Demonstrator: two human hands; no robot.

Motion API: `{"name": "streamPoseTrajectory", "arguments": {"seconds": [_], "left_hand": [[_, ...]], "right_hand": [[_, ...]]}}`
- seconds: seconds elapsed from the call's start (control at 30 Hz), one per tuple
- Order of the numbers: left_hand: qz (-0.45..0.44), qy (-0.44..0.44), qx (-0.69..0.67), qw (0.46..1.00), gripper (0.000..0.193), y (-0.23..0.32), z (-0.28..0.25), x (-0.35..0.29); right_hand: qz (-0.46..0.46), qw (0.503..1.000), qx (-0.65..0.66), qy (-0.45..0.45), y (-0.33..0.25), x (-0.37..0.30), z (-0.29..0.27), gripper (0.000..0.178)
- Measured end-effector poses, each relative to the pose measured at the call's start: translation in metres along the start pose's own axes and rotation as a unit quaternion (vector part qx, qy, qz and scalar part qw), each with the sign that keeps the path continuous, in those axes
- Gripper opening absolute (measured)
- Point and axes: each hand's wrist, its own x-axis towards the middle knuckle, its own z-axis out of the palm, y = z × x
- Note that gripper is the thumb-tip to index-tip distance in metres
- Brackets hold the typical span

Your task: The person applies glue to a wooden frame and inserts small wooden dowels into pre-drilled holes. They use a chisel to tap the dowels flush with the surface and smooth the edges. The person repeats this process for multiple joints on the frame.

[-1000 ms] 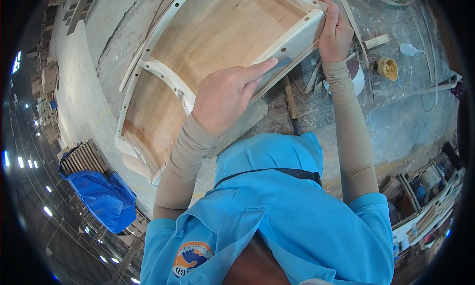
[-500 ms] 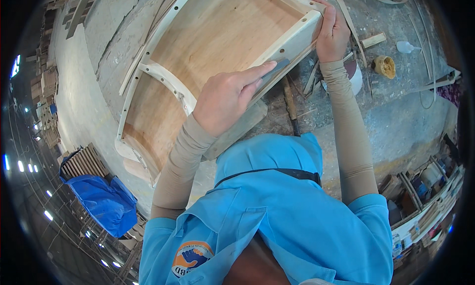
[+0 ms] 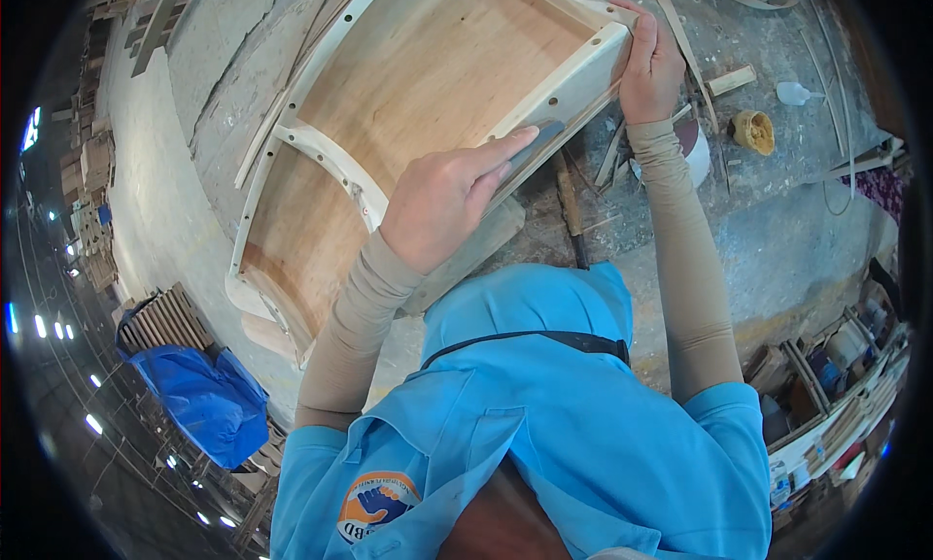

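Observation:
A curved wooden chair-seat frame [image 3: 428, 84] with a pale rim and several drilled holes lies on the dusty workbench [image 3: 777, 239]. My left hand [image 3: 442, 196] presses a thin grey blade or strip [image 3: 535, 144] flat against the frame's near rail, fingers stretched along it. My right hand [image 3: 649, 60] grips the frame's right corner and steadies it. Both forearms wear beige sleeves.
A hammer handle [image 3: 569, 205], wood offcuts [image 3: 731, 80], a small white bottle [image 3: 795, 94], a yellowish sponge-like lump [image 3: 753, 131] and a white tub [image 3: 692, 152] lie on the bench right of the frame. A blue tarp [image 3: 204, 395] sits on the floor at the left. Shelves of clutter stand at the lower right.
My left hand has slid slightly to the right along the near rail with the grey strip. My right hand keeps its hold on the corner.

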Motion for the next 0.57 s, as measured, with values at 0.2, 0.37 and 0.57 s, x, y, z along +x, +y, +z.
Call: {"name": "streamPoseTrajectory", "arguments": {"seconds": [0.2, 0.37, 0.57], "left_hand": [[-0.006, -0.005, -0.002, 1.000, 0.041, -0.003, -0.002, -0.007], [-0.043, -0.030, -0.043, 0.998, 0.041, -0.008, -0.011, -0.021], [0.014, 0.064, -0.092, 0.994, 0.043, -0.012, -0.007, -0.025]], "right_hand": [[-0.003, 1.000, -0.013, 0.000, -0.001, 0.000, -0.001, 0.040], [-0.003, 1.000, -0.003, 0.006, 0.000, -0.001, 0.000, 0.040], [0.003, 1.000, 0.004, -0.007, -0.001, 0.000, -0.001, 0.040]]}}
